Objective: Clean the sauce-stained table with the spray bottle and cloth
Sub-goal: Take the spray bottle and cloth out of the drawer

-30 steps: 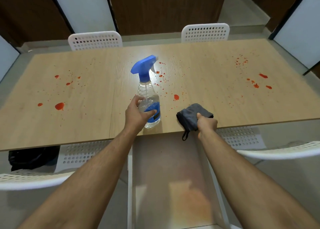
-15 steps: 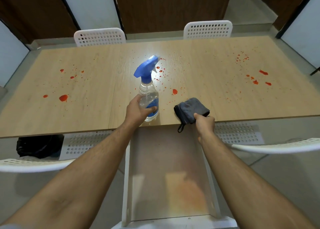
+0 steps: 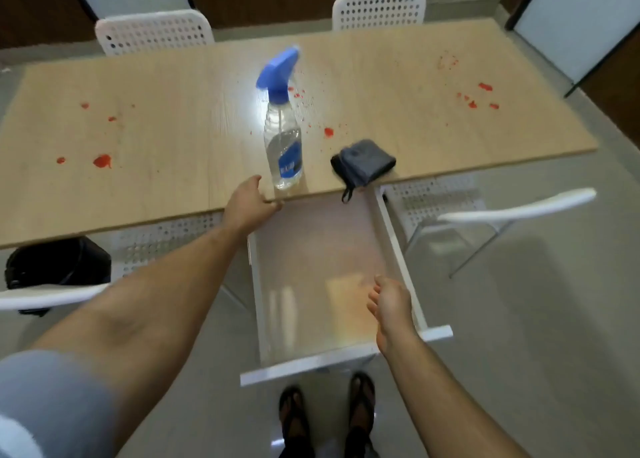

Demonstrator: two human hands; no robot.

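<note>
Neither grip holds anything in the head view; the left hand [image 3: 250,204] lies at the near edge of the counter [image 3: 166,180], fingers relaxed and released, thumb over the edge, just beside the foot of the spray bottle [image 3: 284,146] but not touching it as far as I can tell; the right hand [image 3: 389,307] hangs low and slack with loose fingers, well short of the counter, over the white open drawer [image 3: 311,284] that juts out below the edge. The spray bottle stands upright near that edge, its long axis vertical, the blue trigger head on top pointing away from the person and to the right; it lies just ahead and to the right of the left hand, which is much the nearer of the two. The grey cloth [image 3: 363,161] sits folded at the counter's edge to the right of the bottle, its loop dangling over the side, ahead of the right hand and well apart from it. Red sauce stains [image 3: 102,161] are scattered left, centre and right; none looks wiped yet, so the cleaning seems not begun. The left forearm reaches forward nearly straight; a short reach up and right would likely bring it round the bottle's body.
</note>
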